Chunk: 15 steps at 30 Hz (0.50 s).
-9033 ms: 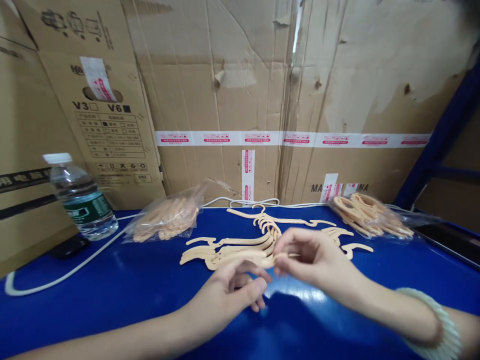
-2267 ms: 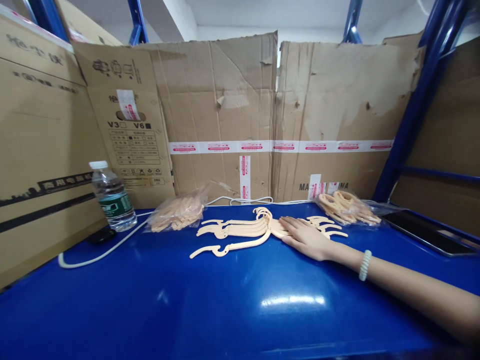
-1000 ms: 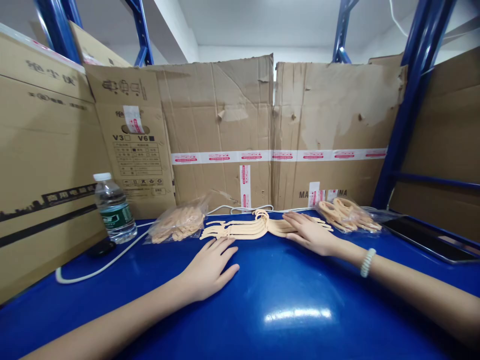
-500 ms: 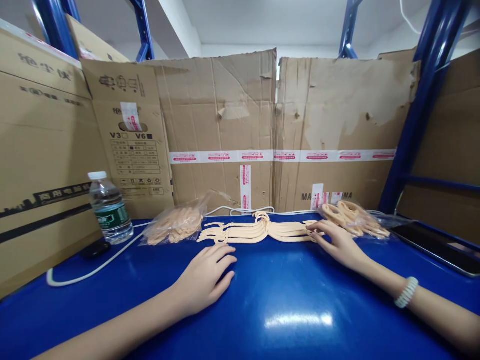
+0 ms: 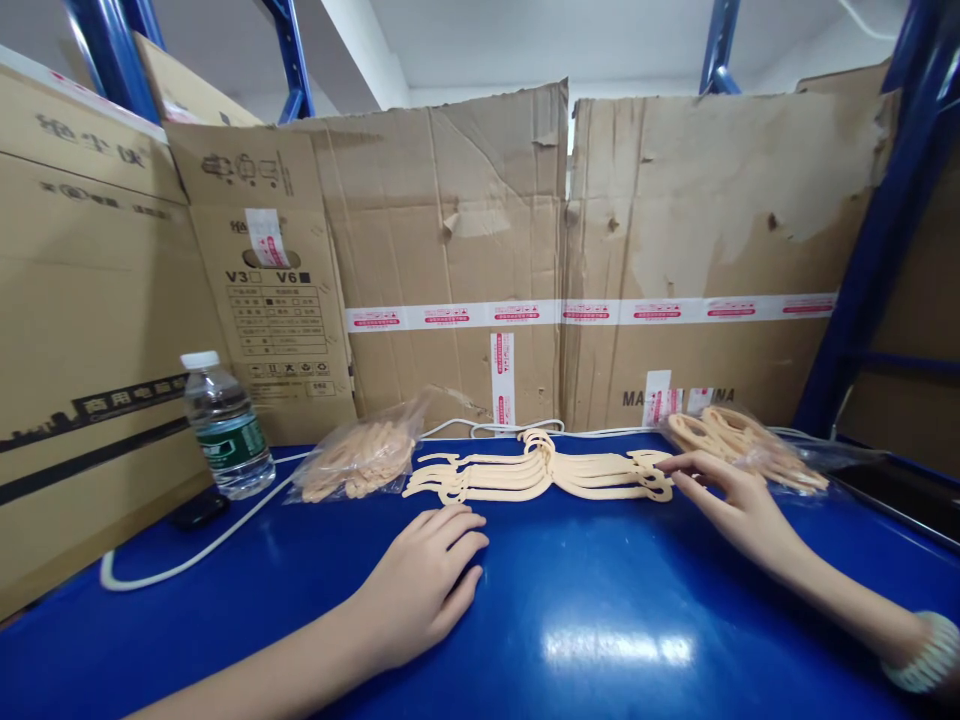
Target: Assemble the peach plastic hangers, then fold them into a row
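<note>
Several beige plastic clothes hangers [image 5: 517, 476] lie overlapped in a row on the blue tabletop [image 5: 540, 580], their hooks bunched at the back. My left hand [image 5: 435, 570] rests on the table just in front of the hangers' left ends, fingers loosely spread and holding nothing. At the right ends, my right hand [image 5: 731, 500] has its fingers stretched out, the tips beside or lightly touching the hangers; contact is hard to tell. A clear plastic bag of beige hangers [image 5: 364, 455] lies behind on the left. Another bag of hangers [image 5: 742, 445] lies beyond my right hand.
A water bottle [image 5: 229, 430] stands at the left beside a small black object [image 5: 199, 508]. A white cable [image 5: 195, 560] runs along the table. Cardboard sheets [image 5: 450, 220] wall the back, and a dark flat device [image 5: 900, 500] lies at the right edge.
My right hand has moved right, off the hangers' right ends, uncovering them. My left hand keeps its place before the hangers. The whole view has shifted slightly.
</note>
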Motion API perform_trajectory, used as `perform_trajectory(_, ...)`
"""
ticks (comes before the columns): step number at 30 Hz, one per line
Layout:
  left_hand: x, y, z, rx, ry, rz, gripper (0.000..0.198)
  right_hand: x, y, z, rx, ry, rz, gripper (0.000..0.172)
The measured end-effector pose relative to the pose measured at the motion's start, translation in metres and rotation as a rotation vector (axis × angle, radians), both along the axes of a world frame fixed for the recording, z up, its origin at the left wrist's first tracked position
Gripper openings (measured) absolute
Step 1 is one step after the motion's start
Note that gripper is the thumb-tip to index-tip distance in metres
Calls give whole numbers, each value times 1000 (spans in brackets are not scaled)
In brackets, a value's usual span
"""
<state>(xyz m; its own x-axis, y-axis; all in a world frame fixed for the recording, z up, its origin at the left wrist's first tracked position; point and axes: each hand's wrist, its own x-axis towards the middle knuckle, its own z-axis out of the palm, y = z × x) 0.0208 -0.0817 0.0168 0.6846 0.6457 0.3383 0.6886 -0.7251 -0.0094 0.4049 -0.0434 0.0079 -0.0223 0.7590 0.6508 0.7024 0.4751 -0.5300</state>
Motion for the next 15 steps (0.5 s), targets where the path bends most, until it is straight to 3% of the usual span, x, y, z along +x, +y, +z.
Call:
perform_trajectory(6,-4,2,-8,14,-71,-7,28,-5,0,1,-16,-40,21,44)
perform_trajectory(15,-4,2,-6,-9,-80,-9,33,2,5,6,6,-171,23,30)
